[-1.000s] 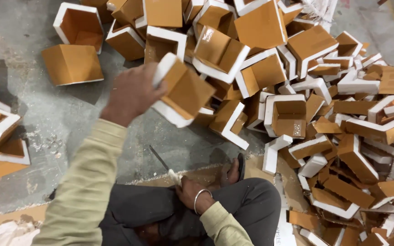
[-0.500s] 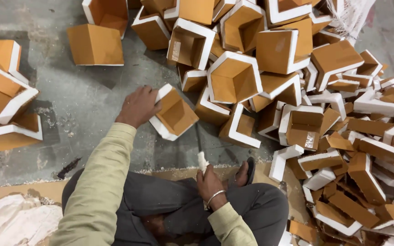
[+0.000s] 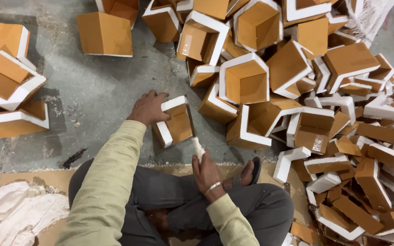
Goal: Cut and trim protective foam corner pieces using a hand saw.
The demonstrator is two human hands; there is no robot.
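Two hands work: left hand (image 3: 148,108) reaches far, fingers gripping one box (image 3: 175,121) on the floor (image 3: 115,86); right hand (image 3: 206,172), near, fingers closed on one white wad (image 3: 198,148).

orange white-edged box piece (image 3: 175,122) | tilted on floor (open side up) | small white pad (image 3: 198,148) upright

Dusty grey concrete floor (image 3: 101,86), flattened cardboard sheet (image 3: 28,178) underfoot, crumpled white cloth (image 3: 14,209) bottom left
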